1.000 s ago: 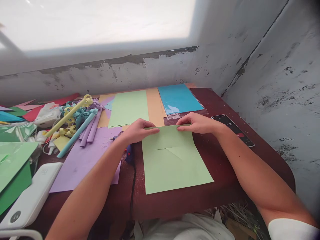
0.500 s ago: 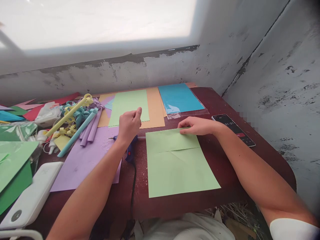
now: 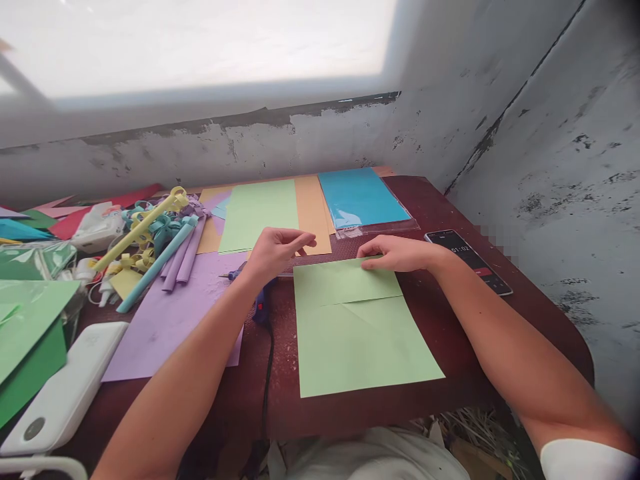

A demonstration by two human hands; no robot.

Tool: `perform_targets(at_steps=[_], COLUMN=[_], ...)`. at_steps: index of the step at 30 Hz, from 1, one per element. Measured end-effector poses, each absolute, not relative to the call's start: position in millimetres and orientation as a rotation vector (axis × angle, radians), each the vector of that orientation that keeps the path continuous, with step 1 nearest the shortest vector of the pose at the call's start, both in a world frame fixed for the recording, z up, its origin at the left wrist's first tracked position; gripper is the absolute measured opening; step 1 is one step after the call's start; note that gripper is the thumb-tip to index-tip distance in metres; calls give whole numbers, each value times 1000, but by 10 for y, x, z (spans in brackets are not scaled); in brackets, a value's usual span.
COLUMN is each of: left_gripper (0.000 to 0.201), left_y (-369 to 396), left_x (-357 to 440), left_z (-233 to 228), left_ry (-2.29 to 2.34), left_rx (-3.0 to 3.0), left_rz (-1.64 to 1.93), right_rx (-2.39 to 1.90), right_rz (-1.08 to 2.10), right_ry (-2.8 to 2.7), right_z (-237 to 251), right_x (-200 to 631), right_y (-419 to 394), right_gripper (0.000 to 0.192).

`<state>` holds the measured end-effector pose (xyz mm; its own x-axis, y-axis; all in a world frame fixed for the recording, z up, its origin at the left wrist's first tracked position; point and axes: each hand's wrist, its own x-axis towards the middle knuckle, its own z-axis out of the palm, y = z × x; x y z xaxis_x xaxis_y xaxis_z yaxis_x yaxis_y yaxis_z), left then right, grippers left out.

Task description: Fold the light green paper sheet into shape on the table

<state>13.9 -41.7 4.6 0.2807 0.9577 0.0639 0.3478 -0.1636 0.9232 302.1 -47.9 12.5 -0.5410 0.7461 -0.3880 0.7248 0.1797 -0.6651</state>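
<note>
A light green sheet of paper (image 3: 367,347) lies before me, its far part folded over toward me as a flap (image 3: 345,287). My right hand (image 3: 395,253) grips the folded far edge near its right corner, thumb on top and fingers curled at the edge. Over the far left corner hovers my left hand (image 3: 280,250), empty, its fingers loosely stretched to the right with small gaps. Under my left wrist is a blue glue gun (image 3: 260,310), partly hidden, its cord running toward me.
Purple paper (image 3: 150,347), rolled paper tubes (image 3: 187,257), a white power bank (image 3: 65,387) and green sheets (image 3: 35,313) crowd the left. Behind lie green paper (image 3: 263,207), orange paper (image 3: 310,213) and a blue pack (image 3: 367,197). A phone (image 3: 470,260) lies right.
My left hand has turned from a thumb-up fist to loosely stretched fingers and moved right, closer to the green sheet. My right hand keeps its place on the folded edge.
</note>
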Motion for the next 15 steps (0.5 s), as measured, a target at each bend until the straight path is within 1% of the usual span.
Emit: perform_targets(at_steps=[15], left_gripper=[39], left_y=[-433], left_x=[166], left_z=[25], left_ry=[1227], left_rx=[1776], left_rz=[793], right_rx=[-1493], right_rz=[1355], right_ry=[-2380], right_z=[140], right_x=[3015], right_y=[-484], right_gripper=[28])
